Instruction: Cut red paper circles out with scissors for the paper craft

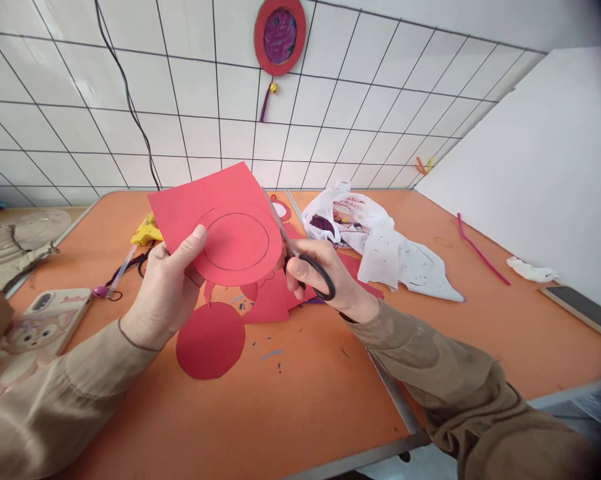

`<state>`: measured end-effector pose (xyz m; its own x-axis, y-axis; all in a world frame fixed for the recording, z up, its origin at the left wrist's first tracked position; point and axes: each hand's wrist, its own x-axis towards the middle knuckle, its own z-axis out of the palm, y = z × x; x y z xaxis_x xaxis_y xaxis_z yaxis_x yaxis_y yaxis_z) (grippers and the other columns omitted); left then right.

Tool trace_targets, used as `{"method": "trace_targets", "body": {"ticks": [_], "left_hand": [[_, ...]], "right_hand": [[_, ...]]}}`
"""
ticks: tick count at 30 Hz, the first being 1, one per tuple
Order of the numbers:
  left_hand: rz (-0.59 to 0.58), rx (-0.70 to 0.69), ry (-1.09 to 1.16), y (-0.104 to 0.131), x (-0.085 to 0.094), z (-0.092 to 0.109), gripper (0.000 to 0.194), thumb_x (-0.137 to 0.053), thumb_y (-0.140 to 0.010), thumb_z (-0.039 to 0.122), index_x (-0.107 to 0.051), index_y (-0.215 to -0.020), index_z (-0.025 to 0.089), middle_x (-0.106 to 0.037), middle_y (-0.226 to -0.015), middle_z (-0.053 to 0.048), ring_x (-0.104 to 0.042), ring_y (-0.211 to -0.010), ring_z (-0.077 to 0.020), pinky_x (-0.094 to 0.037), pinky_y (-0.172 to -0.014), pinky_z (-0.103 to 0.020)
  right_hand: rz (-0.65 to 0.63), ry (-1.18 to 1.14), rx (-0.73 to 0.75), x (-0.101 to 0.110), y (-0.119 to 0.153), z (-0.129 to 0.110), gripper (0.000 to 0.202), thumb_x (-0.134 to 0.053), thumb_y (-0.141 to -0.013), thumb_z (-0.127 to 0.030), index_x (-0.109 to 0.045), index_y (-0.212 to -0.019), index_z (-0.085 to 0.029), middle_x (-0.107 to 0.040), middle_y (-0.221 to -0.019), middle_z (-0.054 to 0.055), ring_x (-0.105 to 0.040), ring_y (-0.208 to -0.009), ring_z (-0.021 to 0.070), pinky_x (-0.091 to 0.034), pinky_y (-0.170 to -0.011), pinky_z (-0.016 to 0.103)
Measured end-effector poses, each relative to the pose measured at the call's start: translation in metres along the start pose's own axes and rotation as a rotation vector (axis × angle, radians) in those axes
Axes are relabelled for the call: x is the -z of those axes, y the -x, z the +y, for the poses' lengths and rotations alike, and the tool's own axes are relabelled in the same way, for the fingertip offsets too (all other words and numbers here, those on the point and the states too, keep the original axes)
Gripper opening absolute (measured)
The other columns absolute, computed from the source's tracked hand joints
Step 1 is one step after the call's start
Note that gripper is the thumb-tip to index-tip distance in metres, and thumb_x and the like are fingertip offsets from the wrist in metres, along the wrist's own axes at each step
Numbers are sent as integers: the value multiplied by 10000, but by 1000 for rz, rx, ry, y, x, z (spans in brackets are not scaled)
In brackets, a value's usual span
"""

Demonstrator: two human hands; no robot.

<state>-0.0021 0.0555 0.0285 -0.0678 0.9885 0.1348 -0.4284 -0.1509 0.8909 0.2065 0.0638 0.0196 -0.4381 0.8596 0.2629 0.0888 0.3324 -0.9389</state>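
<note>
My left hand (167, 290) pinches a sheet of red paper (210, 193) above the table, thumb on top. A ring is drawn on the sheet in dark pencil lines, and the near edge is cut round along its outer line. My right hand (325, 273) grips black-handled scissors (317, 277), whose blades lie against the sheet's right edge. Some fingers of that hand are hidden behind the paper and handles. Below, a loose red paper disc (211, 341) rests on the table, with more red paper pieces (267, 307) behind it.
On the orange table (300, 413) lie a white plastic bag (350, 213), a white perforated sheet (405, 263), a pink strip (480, 250), a cased phone (50, 327) and a yellow tool (147, 230). A red round ornament (280, 63) hangs on the tiled wall.
</note>
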Motion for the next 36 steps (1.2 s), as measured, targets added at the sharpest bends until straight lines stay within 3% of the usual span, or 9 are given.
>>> {"method": "trace_targets", "body": {"ticks": [5,10,14,17,23,27,36], "left_hand": [[38,17,-12,-4,2,5,140,-730,-764,274,-736,-890,214,-724,-1106,-50,-598,-1159,-272,-582,-818,-280],[-36,110,8,-9,5,14,158,-684,-777,284,-753,-876,181,-740,-1075,-71,-636,-1085,-309,-617,-703,-315],[-76,139,47,-12,8,19,113,-696,-766,166,-746,-865,192,-761,-1005,-20,-651,-1067,-252,-601,-726,-241],[-95,128,91,-12,10,20,165,-715,-761,128,-739,-896,220,-761,-998,10,-660,-1056,-215,-582,-771,-216],[-71,131,37,-13,11,19,266,-749,-760,222,-731,-1025,215,-747,-1073,-22,-665,-1035,-207,-585,-727,-215],[-76,62,31,-14,12,16,219,-712,-805,203,-736,-1022,224,-746,-1081,-18,-661,-1023,-172,-568,-779,-208],[-82,7,-88,-15,14,14,214,-735,-778,213,-741,-991,196,-739,-1088,-62,-642,-1087,-238,-589,-748,-240]], "right_hand": [[4,18,5,0,0,1,482,-605,-801,-606,-506,-671,-153,-502,-514,-33,-504,-399,76,-368,-375,189],[0,5,18,0,0,1,483,-612,-797,-598,-483,-646,-159,-500,-507,-34,-501,-387,76,-381,-370,193],[2,-7,3,0,0,2,481,-613,-797,-598,-478,-658,-158,-498,-513,-35,-506,-392,75,-387,-369,185],[0,-2,11,1,0,2,463,-610,-814,-576,-485,-668,-155,-498,-517,-36,-511,-400,72,-381,-376,179],[0,2,32,0,0,2,457,-619,-811,-565,-500,-653,-154,-472,-524,-42,-508,-407,73,-404,-378,183],[-4,-4,20,0,0,4,455,-617,-812,-568,-499,-659,-156,-489,-534,-38,-512,-413,74,-403,-376,180],[-14,-3,-8,0,2,2,452,-614,-811,-574,-514,-683,-152,-511,-537,-35,-521,-408,77,-383,-394,190]]}}
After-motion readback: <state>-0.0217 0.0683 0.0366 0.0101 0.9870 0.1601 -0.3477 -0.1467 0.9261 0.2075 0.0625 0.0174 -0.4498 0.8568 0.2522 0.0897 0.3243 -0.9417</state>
